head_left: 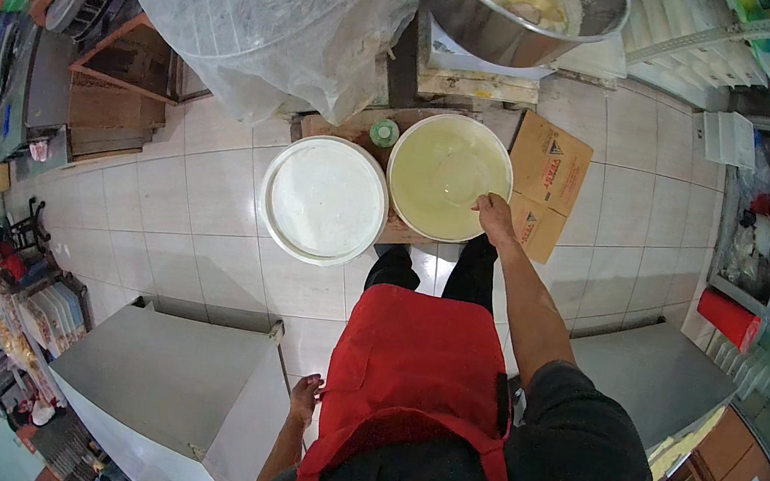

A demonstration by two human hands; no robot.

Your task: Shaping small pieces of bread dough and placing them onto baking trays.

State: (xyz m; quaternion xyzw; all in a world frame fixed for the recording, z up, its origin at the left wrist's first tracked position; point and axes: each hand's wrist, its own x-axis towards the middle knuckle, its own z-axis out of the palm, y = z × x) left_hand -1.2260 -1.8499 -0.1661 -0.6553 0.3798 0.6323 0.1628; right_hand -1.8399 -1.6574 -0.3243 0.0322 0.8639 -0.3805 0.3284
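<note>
My right hand [495, 219] is closed at the near right rim of a round cream bucket [396, 182] filled with pale yellow liquid [427, 157]. Within the liquid a rounded, pale see-through shape [463, 173] shows, perhaps a scoop or bowl; whether my fingers grip its handle is unclear. My left hand [306, 398] hangs low beside my red apron [416, 365], fingers loosely bent and apart, holding nothing that I can see. Touching the bucket's left side is a white round lid or lidded bucket [324, 200].
Behind the bucket stands a large steel mixing bowl [523, 47] holding a floury mix. Clear plastic sheeting [250, 11] covers something at the far left. Flattened cardboard [548, 180] lies to the right. A small green-lidded container [383, 133] and metal-topped tables [167, 367] are nearby.
</note>
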